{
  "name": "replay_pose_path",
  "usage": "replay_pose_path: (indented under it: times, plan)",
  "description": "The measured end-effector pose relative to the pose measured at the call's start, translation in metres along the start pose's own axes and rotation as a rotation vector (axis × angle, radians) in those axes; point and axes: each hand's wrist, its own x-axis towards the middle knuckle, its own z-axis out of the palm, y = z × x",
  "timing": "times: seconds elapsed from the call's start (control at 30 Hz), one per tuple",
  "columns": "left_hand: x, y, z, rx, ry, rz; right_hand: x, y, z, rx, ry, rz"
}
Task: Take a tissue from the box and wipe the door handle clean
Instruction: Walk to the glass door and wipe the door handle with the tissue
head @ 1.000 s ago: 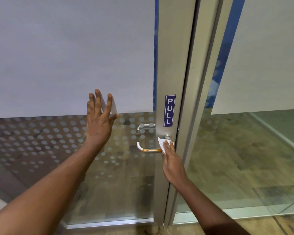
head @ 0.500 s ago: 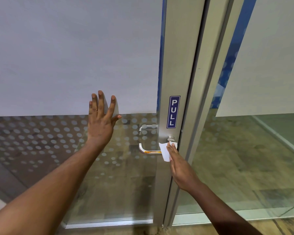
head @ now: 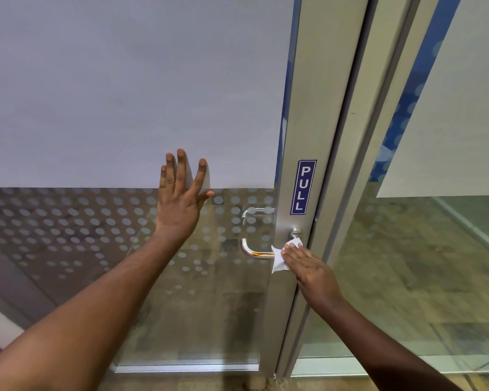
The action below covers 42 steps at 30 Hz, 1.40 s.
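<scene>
Left hand (head: 181, 201): spread flat, fingers apart, palm against the glass door (head: 96, 108), grasping nothing. Door handle (head: 254, 251): metal lever, set on the door frame (head: 308, 122), its inner end covered. Tissue (head: 281, 256): white, crumpled, pressed onto the handle near its base. Right hand (head: 308, 268): fingers extended, pinning the tissue to the handle. Sign (head: 302, 187): blue, reads PULL, just above the handle.
</scene>
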Motion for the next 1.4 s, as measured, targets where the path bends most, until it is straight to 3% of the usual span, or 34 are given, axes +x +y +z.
replay_pose_path:
  times: [0.1, 0.43, 0.67, 0.8, 0.9, 1.1, 1.23, 1.33, 1.4]
  plan:
    - [0.000, 0.000, 0.002, -0.002, -0.002, 0.004, 0.004, -0.005, 0.004, -0.022, 0.012, -0.112]
    - [-0.001, -0.001, 0.001, -0.023, -0.016, 0.006, 0.022, -0.031, 0.019, -0.051, 0.032, -0.240]
    - [0.000, 0.000, -0.001, -0.022, -0.031, 0.000, 0.036, -0.054, 0.022, -0.183, -0.095, -0.314]
    - [0.000, 0.000, -0.003, -0.029, -0.032, 0.006, 0.047, -0.074, 0.027, -0.262, -0.281, -0.137]
    - [-0.001, 0.000, -0.005, -0.019, -0.046, 0.007, 0.057, -0.083, 0.037, -0.274, -0.523, -0.102]
    - [0.000, 0.000, -0.008, -0.009, -0.063, 0.002, 0.068, -0.092, 0.051, -0.190, -0.533, 0.003]
    - [-0.001, 0.000, -0.008, -0.005, -0.081, -0.009, 0.064, -0.084, 0.056, -0.132, -0.548, -0.031]
    - [-0.002, 0.000, -0.008, 0.004, -0.090, -0.017, 0.063, -0.080, 0.049, 0.083, -0.525, 0.116]
    - [-0.002, 0.001, -0.007, 0.004, -0.100, -0.021, 0.063, -0.076, 0.046, 0.138, -0.536, 0.122]
